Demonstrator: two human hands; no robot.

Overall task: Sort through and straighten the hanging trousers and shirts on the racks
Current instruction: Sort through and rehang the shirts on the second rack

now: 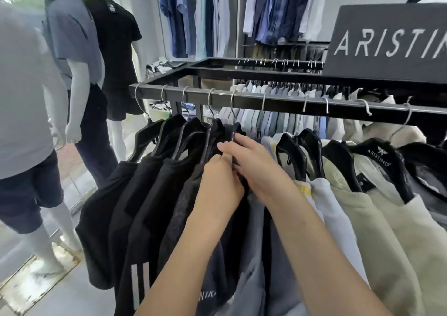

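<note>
Both hands at the centre of the frame, closed on one dark garment [231, 130]: left hand [219, 182] bunched into the cloth just under the hanger, fingers curled and buried in the folds; right hand [251, 163] reaching over from the right, fingers bent round the neck of the same piece and touching the left hand. Hanging by its hook from the near rail [278, 102], right where dark stock meets pale. Cannot tell whether it is a shirt or trousers. Just left of the hands, four black garments [135, 194] on fairly evenly spaced hooks, shoulders sitting level; reads as the finished part, judging only by how they hang. To the right of the hands, pale garments [362, 209] on black hangers [377, 156], crowded and overlapping, with hooks at uneven gaps and some leaning toward the right edge; probably the next stretch to square up. Behind the near rail, a tightly packed back row of light shirts [266, 119], and at the upper middle more blue and white shirts on the wall [205, 13]; no sign either way of whether these need work. Upper right, a dark sign [387, 37] resting on top of the rack; along the left edge, dressed mannequins [72, 49]. On balance, early to midway: one short section tidy, one piece in hand, most of the racks left.
</note>
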